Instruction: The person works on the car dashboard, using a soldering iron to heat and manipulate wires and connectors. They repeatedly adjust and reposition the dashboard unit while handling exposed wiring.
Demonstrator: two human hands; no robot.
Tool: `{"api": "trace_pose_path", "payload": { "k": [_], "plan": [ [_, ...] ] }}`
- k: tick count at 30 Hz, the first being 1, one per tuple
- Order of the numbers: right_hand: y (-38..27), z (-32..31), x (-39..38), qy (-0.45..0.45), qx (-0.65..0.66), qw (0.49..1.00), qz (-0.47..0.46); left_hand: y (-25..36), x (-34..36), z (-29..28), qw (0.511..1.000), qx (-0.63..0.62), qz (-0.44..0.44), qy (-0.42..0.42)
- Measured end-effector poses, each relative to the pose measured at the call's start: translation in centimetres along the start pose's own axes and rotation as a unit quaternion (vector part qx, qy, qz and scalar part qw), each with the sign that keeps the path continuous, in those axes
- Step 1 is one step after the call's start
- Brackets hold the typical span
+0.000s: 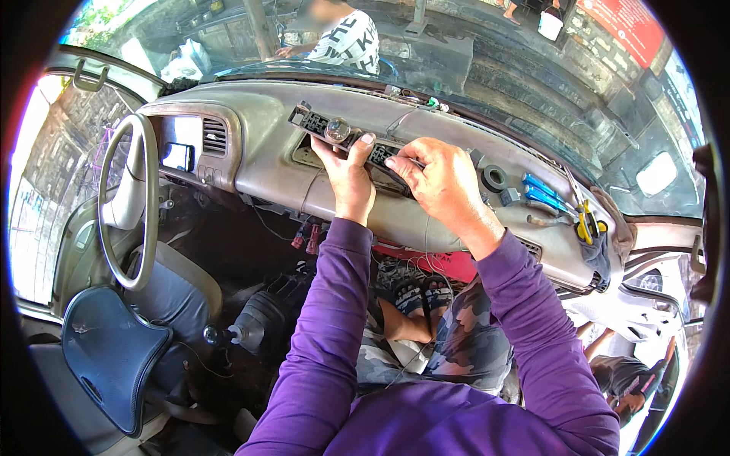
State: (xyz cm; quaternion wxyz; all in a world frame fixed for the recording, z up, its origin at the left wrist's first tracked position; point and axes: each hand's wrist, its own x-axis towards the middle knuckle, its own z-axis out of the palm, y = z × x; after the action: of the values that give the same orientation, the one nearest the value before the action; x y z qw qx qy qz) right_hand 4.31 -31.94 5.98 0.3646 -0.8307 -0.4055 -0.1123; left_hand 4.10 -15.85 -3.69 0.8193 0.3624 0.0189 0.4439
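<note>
A long black plastic panel with a round clear knob or dome and socketed sections is held tilted above an opening in the dashboard. My left hand grips it from below, with the thumb against its lower edge beside the dome. My right hand is closed at the panel's right part, fingers and thumb on it; whether a small part is between the fingertips I cannot tell. Just right of that hand lie a tape roll, blue-handled tools and yellow-handled pliers.
The steering wheel and gear lever are at left. Thin wires hang below the dashboard, near a red item. A person in a patterned shirt is outside the windscreen, and another person is outside at lower right.
</note>
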Motion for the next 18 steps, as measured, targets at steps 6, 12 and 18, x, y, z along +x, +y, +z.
{"api": "trace_pose_path", "payload": {
  "k": [6,12,18],
  "plan": [
    [0.6,0.4,0.1,0.014,0.047,0.998,0.025,0.1,-0.3,0.4,1.0,-0.028,-0.006,-0.007],
    [0.6,0.0,0.8,-0.036,0.008,0.999,-0.012,0.0,-0.4,-0.2,1.0,-0.02,0.015,-0.015],
    [0.5,0.3,0.7,-0.033,-0.049,0.996,-0.064,0.0,-0.6,-0.1,0.999,-0.019,0.037,-0.03]
  ]
}}
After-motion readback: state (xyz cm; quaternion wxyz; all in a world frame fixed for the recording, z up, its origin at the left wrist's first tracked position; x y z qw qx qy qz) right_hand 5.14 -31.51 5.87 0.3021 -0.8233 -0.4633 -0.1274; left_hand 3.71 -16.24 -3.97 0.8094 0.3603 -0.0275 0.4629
